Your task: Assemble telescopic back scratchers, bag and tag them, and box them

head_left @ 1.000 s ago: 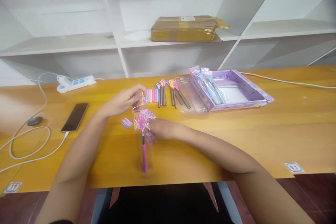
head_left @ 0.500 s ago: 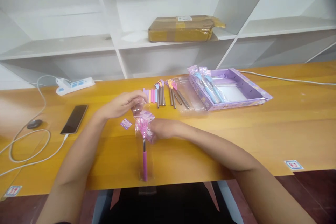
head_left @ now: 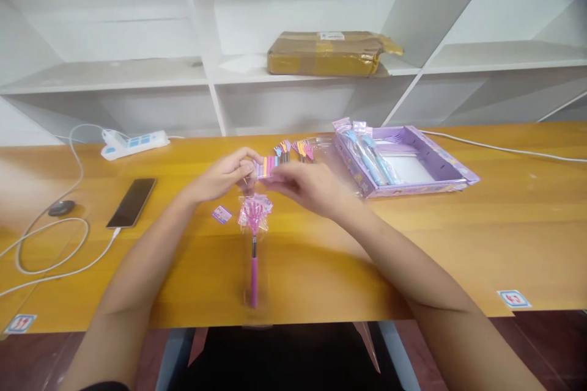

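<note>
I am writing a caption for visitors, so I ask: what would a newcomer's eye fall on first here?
Probably the wrapped pink back scratcher at centre, its handle toward the table's front edge, with the left hand and right hand just beyond, near a row of colourful tubes. Next, the purple tray at the back right draws attention, two wrapped blue scratchers resting at its left side. Above, a brown taped box sits on the shelf.
</note>
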The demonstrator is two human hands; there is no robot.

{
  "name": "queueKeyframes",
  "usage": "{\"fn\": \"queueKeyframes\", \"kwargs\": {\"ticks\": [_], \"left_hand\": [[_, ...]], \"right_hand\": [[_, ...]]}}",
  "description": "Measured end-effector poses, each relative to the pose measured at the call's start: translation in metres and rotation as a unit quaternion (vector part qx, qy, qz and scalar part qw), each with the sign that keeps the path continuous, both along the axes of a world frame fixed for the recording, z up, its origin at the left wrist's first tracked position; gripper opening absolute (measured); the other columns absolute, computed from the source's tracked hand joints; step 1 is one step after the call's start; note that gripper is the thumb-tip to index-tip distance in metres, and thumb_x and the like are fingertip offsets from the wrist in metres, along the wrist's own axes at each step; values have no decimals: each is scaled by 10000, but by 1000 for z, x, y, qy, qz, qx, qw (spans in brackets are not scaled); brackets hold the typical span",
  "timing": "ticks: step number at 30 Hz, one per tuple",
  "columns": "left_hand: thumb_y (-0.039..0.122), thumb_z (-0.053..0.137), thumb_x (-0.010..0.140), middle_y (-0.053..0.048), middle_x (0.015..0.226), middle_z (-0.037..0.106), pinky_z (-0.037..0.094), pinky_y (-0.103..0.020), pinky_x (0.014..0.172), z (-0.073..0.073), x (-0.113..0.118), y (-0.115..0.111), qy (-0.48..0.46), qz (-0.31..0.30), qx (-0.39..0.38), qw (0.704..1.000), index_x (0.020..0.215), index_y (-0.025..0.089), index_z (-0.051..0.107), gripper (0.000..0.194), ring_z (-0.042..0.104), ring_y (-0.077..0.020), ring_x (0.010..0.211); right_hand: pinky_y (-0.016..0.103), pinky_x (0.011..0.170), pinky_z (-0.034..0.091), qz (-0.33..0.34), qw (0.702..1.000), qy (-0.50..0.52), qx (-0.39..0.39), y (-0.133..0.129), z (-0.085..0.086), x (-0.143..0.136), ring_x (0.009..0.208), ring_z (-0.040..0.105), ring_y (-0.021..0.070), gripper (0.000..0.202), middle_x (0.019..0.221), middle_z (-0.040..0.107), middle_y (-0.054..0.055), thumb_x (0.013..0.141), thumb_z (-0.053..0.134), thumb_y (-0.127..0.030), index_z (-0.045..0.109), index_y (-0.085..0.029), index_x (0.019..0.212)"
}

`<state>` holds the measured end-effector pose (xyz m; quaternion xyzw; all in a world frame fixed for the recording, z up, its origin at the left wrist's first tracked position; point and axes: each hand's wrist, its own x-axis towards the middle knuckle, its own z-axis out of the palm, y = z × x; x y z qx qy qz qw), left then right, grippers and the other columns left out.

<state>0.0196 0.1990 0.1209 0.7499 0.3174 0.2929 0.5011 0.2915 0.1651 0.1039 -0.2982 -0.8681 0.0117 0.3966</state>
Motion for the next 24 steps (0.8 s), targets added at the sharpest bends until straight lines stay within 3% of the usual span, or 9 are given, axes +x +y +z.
{"fn": "queueKeyframes", "kwargs": {"ticks": [3,5,8,11,15,20,24], "left_hand": [[511,606,1140,-14,926,732,595,-268,706,3,2,-4,-4,-16,12,1000,1256,224,645,312,747,-142,750],[523,578,1153,-21,906,747,603,-278,729,5,4,-7,-5,-36,12,999,1249,222,663,328,758,-153,755],[574,564,1149,-28,901,761,617,-301,763,7,6,-9,-8,-54,10,998,1274,229,669,382,774,-174,775],[594,654,1100,-43,955,755,631,-318,767,6,6,-9,-25,-75,-2,997,1322,233,652,424,768,-182,798],[384,840,1003,-50,1070,735,654,-324,866,5,6,-9,-19,-84,-16,996,1361,250,626,438,767,-181,945],[274,792,1018,-17,1021,675,647,-310,899,2,6,-9,-17,-85,-26,996,1363,268,624,384,726,-156,967],[270,813,992,-71,1217,694,653,-327,900,1,7,-9,-12,-57,-20,998,1356,272,632,406,742,-184,1046]], "right_hand": [[263,739,522,54,992,-70,85,4,-13,-5,912,754,147,215,1073,837,34,1199,536,-329,706,-254,1309],[264,720,506,57,987,-53,143,9,-21,-6,896,755,144,214,1046,837,36,1198,529,-271,695,-237,1330],[251,698,487,46,985,-10,168,16,-30,-6,851,746,134,194,993,820,23,1180,589,-270,680,-225,1345],[237,726,501,45,985,5,164,20,-35,-6,885,753,129,206,1039,825,31,1181,592,-293,670,-230,1361],[239,689,489,19,988,17,151,20,-35,-8,805,729,126,189,981,824,27,1187,586,-362,698,-226,1254],[234,671,473,-21,996,40,72,15,-21,-6,736,701,123,283,877,791,26,1178,597,-453,717,-214,1087],[231,689,492,-23,999,41,28,14,-15,-4,762,710,131,277,887,776,31,1171,608,-454,718,-216,1080]]}}
